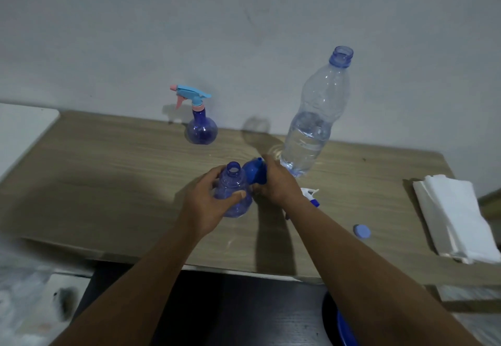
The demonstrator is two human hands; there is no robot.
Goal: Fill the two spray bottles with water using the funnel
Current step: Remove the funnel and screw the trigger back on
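My left hand (210, 203) grips an uncapped blue spray bottle (233, 183) at the middle of the wooden table (108, 172); its open neck points up. Just right of it my right hand (273, 183) holds a blue funnel (256, 170), tilted beside the bottle's neck and not in it. A second blue spray bottle (201, 126) with a light-blue and pink trigger head stands at the back by the wall. A tall clear water bottle (315, 117), uncapped and about half full, stands right of my right hand.
A white and blue trigger head (311, 196) lies on the table behind my right wrist. A blue bottle cap (362, 231) lies further right. A stack of white paper napkins (455, 215) sits at the right edge. A blue round object (344, 329) shows below the table's front edge.
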